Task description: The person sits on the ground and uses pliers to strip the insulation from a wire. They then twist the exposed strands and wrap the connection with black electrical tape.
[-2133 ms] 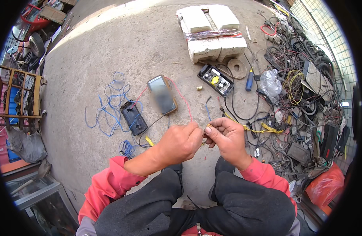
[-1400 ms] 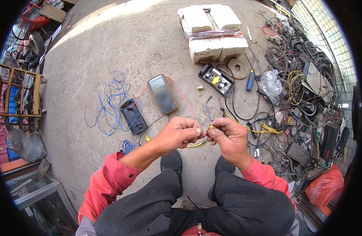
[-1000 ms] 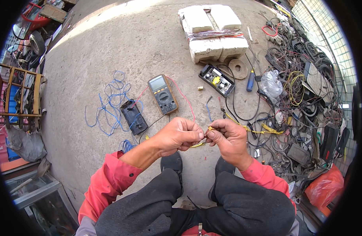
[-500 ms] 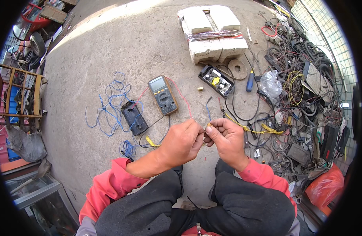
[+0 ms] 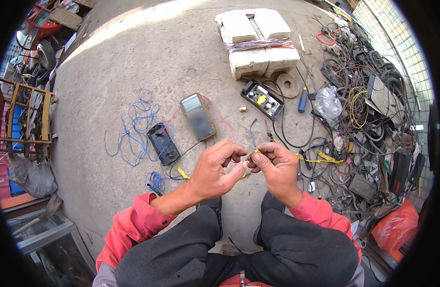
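Observation:
My right hand (image 5: 278,167) pinches a small bundle of wire ends between thumb and forefinger. A yellow piece (image 5: 256,151) and reddish strands (image 5: 249,158) show at its fingertips; what the yellow piece is, I cannot make out. A short blue wire (image 5: 254,133) sticks up just beyond those fingers. My left hand (image 5: 220,167) is beside the strands, thumb and forefinger apart with a gap between them. Ahead of it lies a multimeter (image 5: 198,117) with red and black leads. An opened black case with circuit parts (image 5: 263,99) lies beyond my right hand.
A black case half (image 5: 163,145) and tangled blue wire (image 5: 138,122) lie at left. A blue-handled screwdriver (image 5: 303,99) is near a white foam block (image 5: 260,60). Piled cables and scrap (image 5: 368,115) fill the right side. A wooden frame (image 5: 26,112) stands far left.
My left thumb and forefinger have parted from their pinch at the wire ends, uncovering the reddish strands. My right hand keeps its hold in nearly the same place.

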### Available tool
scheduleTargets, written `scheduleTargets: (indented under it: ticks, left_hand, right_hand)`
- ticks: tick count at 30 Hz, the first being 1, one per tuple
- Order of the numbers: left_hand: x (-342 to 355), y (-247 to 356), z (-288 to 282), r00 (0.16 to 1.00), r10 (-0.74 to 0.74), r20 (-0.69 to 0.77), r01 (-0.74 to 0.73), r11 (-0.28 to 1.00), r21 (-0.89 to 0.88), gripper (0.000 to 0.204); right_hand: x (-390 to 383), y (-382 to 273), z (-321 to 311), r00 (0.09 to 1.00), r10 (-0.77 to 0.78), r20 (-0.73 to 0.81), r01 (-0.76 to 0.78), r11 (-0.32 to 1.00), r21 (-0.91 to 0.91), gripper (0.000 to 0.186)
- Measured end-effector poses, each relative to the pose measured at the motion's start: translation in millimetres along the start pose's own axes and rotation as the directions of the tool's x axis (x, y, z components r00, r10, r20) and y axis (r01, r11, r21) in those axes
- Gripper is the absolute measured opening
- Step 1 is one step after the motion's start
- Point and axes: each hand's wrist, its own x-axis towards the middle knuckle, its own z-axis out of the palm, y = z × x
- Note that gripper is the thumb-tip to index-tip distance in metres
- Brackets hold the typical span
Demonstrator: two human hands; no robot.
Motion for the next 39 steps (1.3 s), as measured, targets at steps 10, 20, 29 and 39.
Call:
scheduleTargets:
  ticks: [10,20,29,39]
  left_hand:
    - [-2,-15,9,0.988,0.137,-0.068,-0.13,0.987,0.093,0.009]
    - [-2,-14,10,0.932,0.36,0.044,-0.34,0.824,0.454,0.013]
    - [-3,-14,-2,0.973,0.222,0.066,-0.232,0.936,0.264,0.017]
    - [5,-32,-11,0.869,-0.24,0.433,0.428,0.805,-0.412,0.038]
  right_hand:
    - [-1,-2,2,0.999,-0.029,0.019,0.031,0.997,-0.071,0.017]
    - [-1,-7,6,0.993,0.119,-0.013,-0.12,0.992,-0.037,0.017]
    - [1,1,-1,0.995,0.101,0.019,-0.101,0.995,-0.012,0.018]
    - [2,-4,-2,0.996,0.036,0.079,-0.034,0.999,-0.035,0.016]
